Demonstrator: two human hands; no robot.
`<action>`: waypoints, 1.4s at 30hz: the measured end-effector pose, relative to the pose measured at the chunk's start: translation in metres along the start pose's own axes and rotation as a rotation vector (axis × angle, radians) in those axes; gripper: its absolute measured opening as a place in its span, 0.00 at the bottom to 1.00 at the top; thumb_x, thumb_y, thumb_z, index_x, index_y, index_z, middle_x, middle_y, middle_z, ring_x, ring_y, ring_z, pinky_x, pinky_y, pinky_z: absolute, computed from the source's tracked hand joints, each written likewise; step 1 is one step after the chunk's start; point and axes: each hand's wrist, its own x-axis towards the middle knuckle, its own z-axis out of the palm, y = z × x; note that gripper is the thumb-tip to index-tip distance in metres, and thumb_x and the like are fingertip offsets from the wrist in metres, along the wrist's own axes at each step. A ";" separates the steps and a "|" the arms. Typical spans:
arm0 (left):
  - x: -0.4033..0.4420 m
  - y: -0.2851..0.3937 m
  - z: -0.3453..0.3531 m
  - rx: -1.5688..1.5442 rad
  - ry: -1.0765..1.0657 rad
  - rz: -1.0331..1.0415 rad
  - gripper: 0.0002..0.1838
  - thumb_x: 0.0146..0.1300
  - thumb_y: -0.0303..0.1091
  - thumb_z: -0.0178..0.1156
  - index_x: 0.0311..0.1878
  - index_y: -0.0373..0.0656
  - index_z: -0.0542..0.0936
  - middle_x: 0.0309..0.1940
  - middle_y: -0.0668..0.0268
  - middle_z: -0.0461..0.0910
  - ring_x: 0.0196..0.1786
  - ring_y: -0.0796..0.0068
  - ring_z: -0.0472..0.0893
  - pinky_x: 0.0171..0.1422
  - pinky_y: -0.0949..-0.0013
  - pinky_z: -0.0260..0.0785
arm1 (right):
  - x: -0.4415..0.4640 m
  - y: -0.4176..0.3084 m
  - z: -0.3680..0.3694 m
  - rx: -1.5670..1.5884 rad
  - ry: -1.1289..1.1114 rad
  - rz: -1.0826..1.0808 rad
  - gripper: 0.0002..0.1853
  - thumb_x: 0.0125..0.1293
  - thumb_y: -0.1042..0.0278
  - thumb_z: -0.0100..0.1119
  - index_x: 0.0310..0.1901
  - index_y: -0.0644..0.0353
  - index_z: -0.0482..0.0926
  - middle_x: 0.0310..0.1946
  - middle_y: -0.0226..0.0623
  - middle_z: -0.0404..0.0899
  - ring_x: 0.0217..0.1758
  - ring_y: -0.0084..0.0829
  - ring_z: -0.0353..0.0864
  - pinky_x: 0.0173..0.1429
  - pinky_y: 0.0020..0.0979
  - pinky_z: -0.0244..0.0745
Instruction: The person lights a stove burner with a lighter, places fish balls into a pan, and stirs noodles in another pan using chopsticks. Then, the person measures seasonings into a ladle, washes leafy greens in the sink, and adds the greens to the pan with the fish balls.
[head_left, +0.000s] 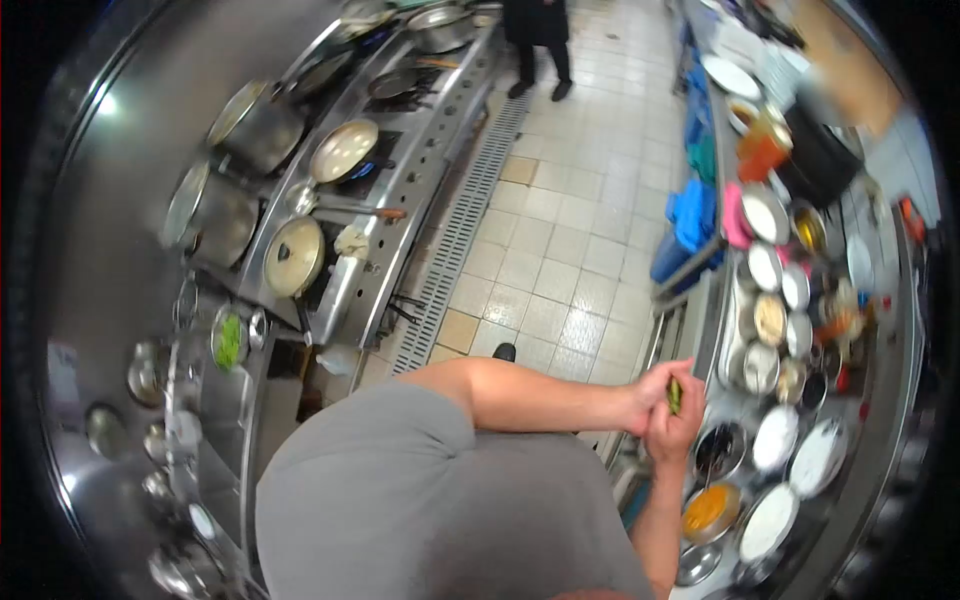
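A lidded pan (303,257) rests on the stove (385,225) at far left. The left arm (545,398) extends rightward in front of the torso (400,500), forearm nearly level in view. The left hand (648,400), at its end, is closed with fingers curled inward. The green item (674,396) is located between both hands, gripped by their fingers and partly hidden. The right hand (678,432) closes around it from the near side, adjoining the left; its forearm rises from below. Further right, an orange-filled bowl (711,513) stands near.
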 end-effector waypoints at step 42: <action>-0.551 0.738 -0.110 0.145 2.133 2.003 0.22 0.67 0.48 0.59 0.26 0.39 0.77 0.24 0.59 0.80 0.29 0.56 0.81 0.35 0.55 0.73 | 0.735 -0.238 0.723 0.576 -1.271 -0.666 0.37 0.69 0.58 0.60 0.73 0.64 0.56 0.71 0.57 0.58 0.60 0.48 0.76 0.67 0.42 0.69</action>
